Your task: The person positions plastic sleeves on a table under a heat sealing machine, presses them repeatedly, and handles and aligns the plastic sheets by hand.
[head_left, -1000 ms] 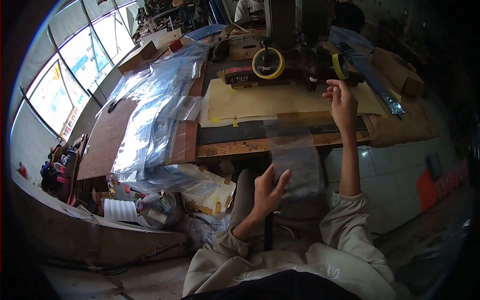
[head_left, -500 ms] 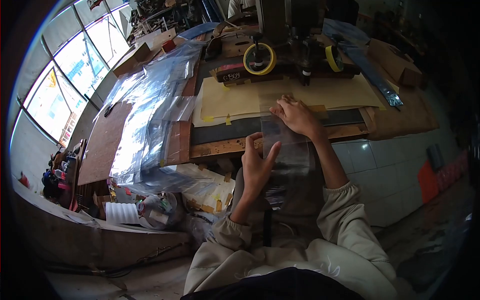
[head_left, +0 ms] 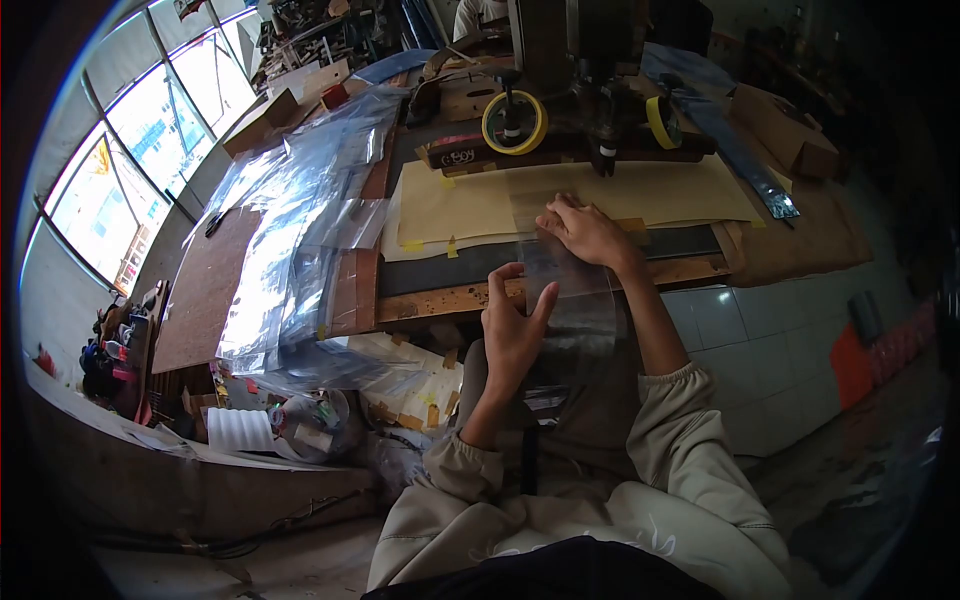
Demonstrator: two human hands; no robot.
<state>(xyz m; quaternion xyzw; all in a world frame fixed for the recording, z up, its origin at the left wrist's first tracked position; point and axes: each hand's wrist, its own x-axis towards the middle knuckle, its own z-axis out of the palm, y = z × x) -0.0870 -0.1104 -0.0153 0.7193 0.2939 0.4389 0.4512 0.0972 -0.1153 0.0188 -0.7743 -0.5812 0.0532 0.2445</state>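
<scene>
A clear plastic sheet [head_left: 572, 292], possibly a flat bag, hangs from the tan card [head_left: 460, 205] over the wooden table edge towards my lap. My right hand [head_left: 586, 234] is over its upper part, above the card's front edge, with fingers bent and drawn together on the plastic. What lies under those fingertips is hidden. Lower down, my left hand [head_left: 512, 328] is beside the sheet's left edge, thumb and index finger spread apart in a curve. Behind the card stands a dark press-like machine with a horizontal bar [head_left: 575, 148].
Rolls of yellow tape [head_left: 540, 125] hang on the machine. Many clear plastic bags [head_left: 290, 230] are spread on the left, with scissors [head_left: 216, 222] beside them. At the right are a cardboard box [head_left: 785, 130] and brown paper [head_left: 805, 235]. A white foam roll [head_left: 240, 430] lies below left.
The view has shifted slightly, moving the table a little in the frame. Both hands keep nearly the same pose at the plastic sheet.
</scene>
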